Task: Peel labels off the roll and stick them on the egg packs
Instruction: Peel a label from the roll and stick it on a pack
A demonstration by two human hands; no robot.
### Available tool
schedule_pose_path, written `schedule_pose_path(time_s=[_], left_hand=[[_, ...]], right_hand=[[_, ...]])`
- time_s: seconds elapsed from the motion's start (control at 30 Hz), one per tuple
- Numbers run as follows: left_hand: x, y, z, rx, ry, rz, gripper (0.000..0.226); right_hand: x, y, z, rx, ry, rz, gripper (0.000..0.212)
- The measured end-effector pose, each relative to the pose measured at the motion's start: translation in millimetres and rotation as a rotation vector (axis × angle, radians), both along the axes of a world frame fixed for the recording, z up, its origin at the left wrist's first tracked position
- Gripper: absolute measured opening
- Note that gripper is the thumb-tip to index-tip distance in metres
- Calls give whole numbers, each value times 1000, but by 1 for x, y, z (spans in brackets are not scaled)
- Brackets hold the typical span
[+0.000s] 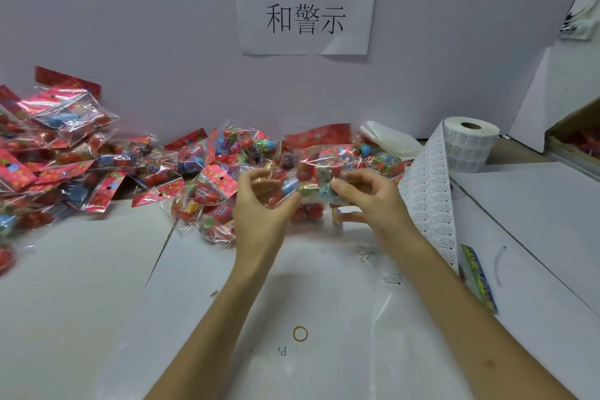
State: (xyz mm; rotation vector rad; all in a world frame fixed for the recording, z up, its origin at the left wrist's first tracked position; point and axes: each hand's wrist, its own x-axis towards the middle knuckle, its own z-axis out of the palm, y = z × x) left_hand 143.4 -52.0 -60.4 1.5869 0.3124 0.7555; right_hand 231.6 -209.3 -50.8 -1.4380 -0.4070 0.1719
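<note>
A heap of egg packs point(58, 153) lies at the far left of the white table point(81, 302), seemingly kept apart from the middle pile point(201, 178) to separate two lots. The left hand point(259, 208) curls its fingers round one end of a clear egg pack point(306, 188) held just above that pile. The right hand point(367, 196) pinches the other end, probably to draw the film flat for a label. The label strip point(428, 198) trails down from the label roll point(470, 143), just beside the right hand and so within easy reach.
</note>
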Motion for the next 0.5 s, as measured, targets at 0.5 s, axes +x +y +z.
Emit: schedule_pose_path(time_s=[0.5], left_hand=[[4, 3, 0, -223, 17, -115, 32]], right_hand=[[-23, 17, 0, -133, -385, 71, 30]])
